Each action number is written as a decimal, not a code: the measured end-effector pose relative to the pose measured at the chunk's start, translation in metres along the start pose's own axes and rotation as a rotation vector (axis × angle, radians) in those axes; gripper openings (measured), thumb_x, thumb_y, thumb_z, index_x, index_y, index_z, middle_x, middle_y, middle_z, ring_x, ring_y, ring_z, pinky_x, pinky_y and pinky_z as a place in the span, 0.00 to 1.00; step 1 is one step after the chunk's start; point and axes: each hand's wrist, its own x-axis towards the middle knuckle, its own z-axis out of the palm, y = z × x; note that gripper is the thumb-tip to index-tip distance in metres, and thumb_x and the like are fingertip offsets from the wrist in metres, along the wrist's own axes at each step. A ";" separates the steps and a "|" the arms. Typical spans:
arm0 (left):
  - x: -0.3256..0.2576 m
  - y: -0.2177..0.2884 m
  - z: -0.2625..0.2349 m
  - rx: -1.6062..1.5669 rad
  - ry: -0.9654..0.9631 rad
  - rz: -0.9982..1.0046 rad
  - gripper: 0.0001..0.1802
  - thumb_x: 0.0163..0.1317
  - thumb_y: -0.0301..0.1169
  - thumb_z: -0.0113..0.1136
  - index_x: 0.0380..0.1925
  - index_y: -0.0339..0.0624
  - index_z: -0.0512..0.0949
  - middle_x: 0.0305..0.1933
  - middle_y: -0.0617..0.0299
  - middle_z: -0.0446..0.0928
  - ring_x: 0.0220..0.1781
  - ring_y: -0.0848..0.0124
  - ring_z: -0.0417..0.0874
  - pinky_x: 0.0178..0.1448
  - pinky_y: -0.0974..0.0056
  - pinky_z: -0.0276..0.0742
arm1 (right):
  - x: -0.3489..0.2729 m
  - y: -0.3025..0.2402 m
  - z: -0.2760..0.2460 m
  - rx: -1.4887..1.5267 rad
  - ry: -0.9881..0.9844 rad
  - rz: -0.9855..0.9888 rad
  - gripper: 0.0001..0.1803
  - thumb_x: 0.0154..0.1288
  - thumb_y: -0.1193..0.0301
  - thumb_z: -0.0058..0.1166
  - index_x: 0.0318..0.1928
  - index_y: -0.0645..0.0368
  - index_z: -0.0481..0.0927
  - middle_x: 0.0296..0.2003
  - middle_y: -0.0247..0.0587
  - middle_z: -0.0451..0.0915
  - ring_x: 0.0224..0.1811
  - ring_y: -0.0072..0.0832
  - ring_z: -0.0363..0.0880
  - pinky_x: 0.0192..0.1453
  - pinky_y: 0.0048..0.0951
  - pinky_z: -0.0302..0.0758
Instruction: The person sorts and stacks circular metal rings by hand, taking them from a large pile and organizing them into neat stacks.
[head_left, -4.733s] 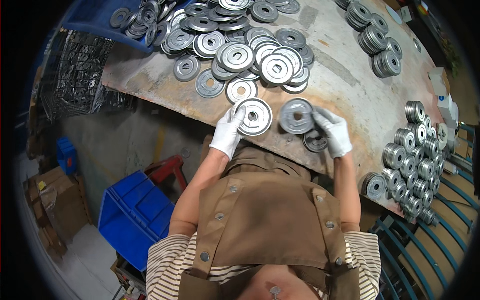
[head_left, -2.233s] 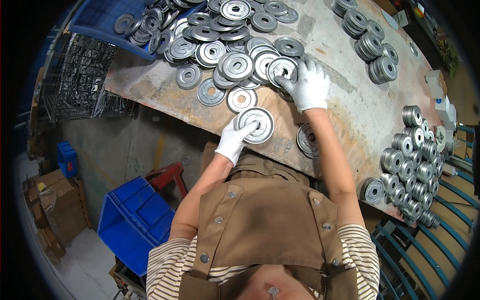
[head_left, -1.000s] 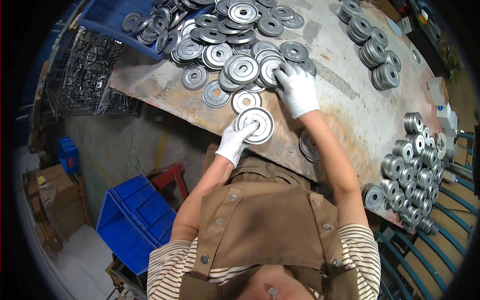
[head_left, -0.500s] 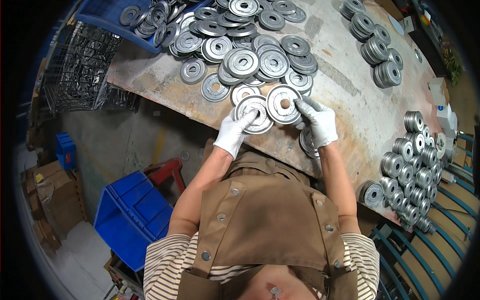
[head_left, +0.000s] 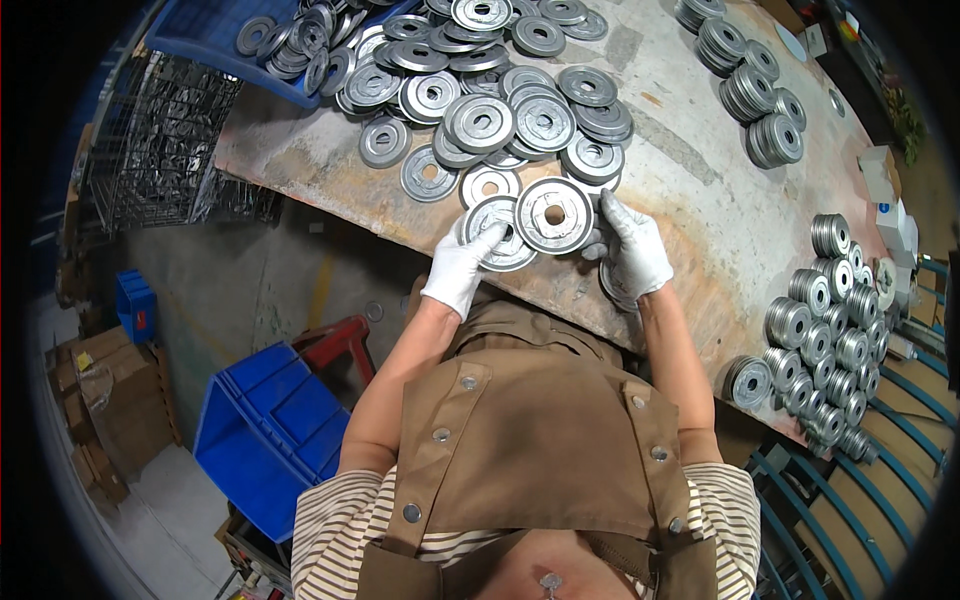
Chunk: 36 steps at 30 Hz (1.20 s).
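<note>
Two round grey metal discs with centre holes are held over the table's near edge. My left hand (head_left: 462, 264), in a white glove, grips the left disc (head_left: 492, 250) with the thumb across its face. The right disc (head_left: 572, 238) overlaps the left one and faces up at me. My right hand (head_left: 632, 246), also gloved, has thumb and fingers at this disc's right rim; the fingertips behind it are partly hidden. More discs (head_left: 427, 174) lie in a loose heap just beyond my hands. Beside my right wrist, further discs (head_left: 613, 284) rest at the table edge, partly covered.
A blue bin (head_left: 225, 50) of discs stands at the far left of the worktable (head_left: 690, 230). Stacked discs (head_left: 775, 140) stand far right, with several more stacks (head_left: 815, 345) near right. A blue crate (head_left: 265, 430) and red stand (head_left: 338, 345) are left of me.
The right disc has moved left over the left disc and turned slightly. My right thumb has slid from its face to its rim. The left hand has shifted slightly left.
</note>
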 end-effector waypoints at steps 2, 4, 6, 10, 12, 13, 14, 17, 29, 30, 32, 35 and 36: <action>0.001 -0.001 -0.002 0.001 -0.003 -0.004 0.24 0.62 0.22 0.63 0.58 0.33 0.72 0.52 0.57 0.80 0.51 0.70 0.82 0.55 0.65 0.79 | -0.002 -0.002 0.001 0.017 -0.023 0.014 0.21 0.72 0.57 0.52 0.49 0.65 0.80 0.35 0.39 0.84 0.27 0.21 0.79 0.28 0.20 0.75; 0.000 -0.001 -0.002 -0.004 -0.004 -0.004 0.23 0.63 0.22 0.63 0.58 0.33 0.72 0.52 0.57 0.80 0.50 0.70 0.82 0.54 0.64 0.80 | -0.006 -0.005 0.004 0.032 -0.026 0.017 0.21 0.72 0.57 0.52 0.49 0.65 0.80 0.35 0.39 0.84 0.28 0.22 0.80 0.28 0.20 0.75; -0.002 0.000 -0.001 -0.011 -0.001 -0.018 0.23 0.63 0.22 0.62 0.58 0.33 0.72 0.52 0.57 0.80 0.50 0.70 0.82 0.54 0.64 0.80 | -0.007 -0.006 0.003 0.047 -0.029 0.019 0.22 0.72 0.57 0.52 0.49 0.65 0.80 0.36 0.40 0.84 0.28 0.22 0.80 0.28 0.20 0.75; -0.002 0.001 0.001 -0.003 0.003 -0.041 0.22 0.64 0.21 0.61 0.58 0.34 0.72 0.52 0.57 0.80 0.49 0.70 0.83 0.53 0.63 0.81 | -0.006 -0.004 -0.003 0.033 -0.057 0.039 0.22 0.73 0.57 0.51 0.50 0.66 0.79 0.37 0.41 0.84 0.29 0.24 0.81 0.28 0.20 0.76; -0.001 0.000 0.002 -0.002 0.006 -0.040 0.22 0.64 0.21 0.61 0.58 0.34 0.72 0.51 0.57 0.80 0.50 0.70 0.83 0.53 0.64 0.81 | -0.006 -0.004 -0.004 0.004 -0.052 0.037 0.22 0.73 0.57 0.51 0.50 0.67 0.79 0.38 0.41 0.84 0.30 0.24 0.81 0.28 0.21 0.76; -0.001 -0.001 0.003 -0.001 0.009 -0.040 0.21 0.64 0.21 0.61 0.58 0.34 0.72 0.51 0.57 0.80 0.50 0.70 0.83 0.53 0.64 0.81 | -0.007 -0.004 -0.004 0.017 -0.049 0.035 0.22 0.72 0.59 0.53 0.52 0.67 0.78 0.38 0.42 0.84 0.30 0.24 0.82 0.28 0.20 0.76; -0.001 -0.002 0.004 0.000 0.008 -0.040 0.21 0.64 0.21 0.61 0.58 0.34 0.72 0.51 0.57 0.80 0.50 0.70 0.83 0.53 0.64 0.81 | -0.007 -0.004 -0.004 0.031 -0.047 0.033 0.22 0.70 0.61 0.56 0.53 0.67 0.78 0.38 0.42 0.84 0.31 0.23 0.82 0.28 0.20 0.75; 0.000 -0.004 0.005 -0.013 0.004 -0.025 0.21 0.64 0.22 0.61 0.57 0.34 0.73 0.51 0.57 0.81 0.49 0.70 0.83 0.53 0.64 0.81 | -0.012 -0.006 0.000 -0.023 0.044 0.022 0.22 0.65 0.66 0.62 0.54 0.68 0.79 0.35 0.40 0.84 0.28 0.20 0.79 0.27 0.18 0.72; 0.007 -0.009 -0.001 -0.008 0.007 -0.108 0.20 0.63 0.23 0.63 0.55 0.32 0.74 0.50 0.58 0.81 0.48 0.71 0.83 0.52 0.66 0.81 | -0.042 -0.051 -0.048 -1.213 0.197 -0.313 0.16 0.59 0.65 0.65 0.45 0.59 0.85 0.30 0.43 0.86 0.31 0.30 0.84 0.38 0.29 0.79; 0.006 -0.008 0.001 -0.017 0.012 -0.127 0.20 0.63 0.23 0.63 0.55 0.32 0.74 0.50 0.58 0.81 0.47 0.71 0.83 0.51 0.66 0.81 | -0.037 -0.053 -0.036 -1.472 0.252 -0.553 0.16 0.58 0.63 0.65 0.45 0.56 0.85 0.30 0.46 0.85 0.32 0.36 0.85 0.39 0.32 0.79; 0.006 -0.007 0.006 -0.022 0.009 -0.152 0.20 0.63 0.23 0.62 0.55 0.32 0.74 0.50 0.58 0.81 0.47 0.71 0.83 0.51 0.66 0.81 | -0.015 -0.053 -0.017 -1.540 0.251 -0.799 0.14 0.55 0.62 0.64 0.40 0.53 0.84 0.35 0.46 0.82 0.36 0.42 0.82 0.40 0.37 0.78; 0.003 -0.006 0.008 -0.030 0.020 -0.167 0.20 0.64 0.22 0.62 0.56 0.33 0.74 0.49 0.58 0.81 0.47 0.71 0.84 0.50 0.66 0.82 | 0.033 -0.048 -0.001 -1.732 0.220 -0.996 0.13 0.55 0.64 0.63 0.40 0.54 0.81 0.41 0.44 0.78 0.40 0.41 0.80 0.42 0.38 0.77; 0.001 -0.005 0.007 -0.016 0.029 -0.163 0.20 0.64 0.23 0.62 0.56 0.33 0.74 0.49 0.59 0.81 0.47 0.70 0.84 0.50 0.65 0.82 | 0.042 -0.047 0.002 -1.883 0.215 -1.094 0.12 0.55 0.65 0.62 0.39 0.55 0.80 0.43 0.44 0.77 0.42 0.41 0.79 0.43 0.39 0.77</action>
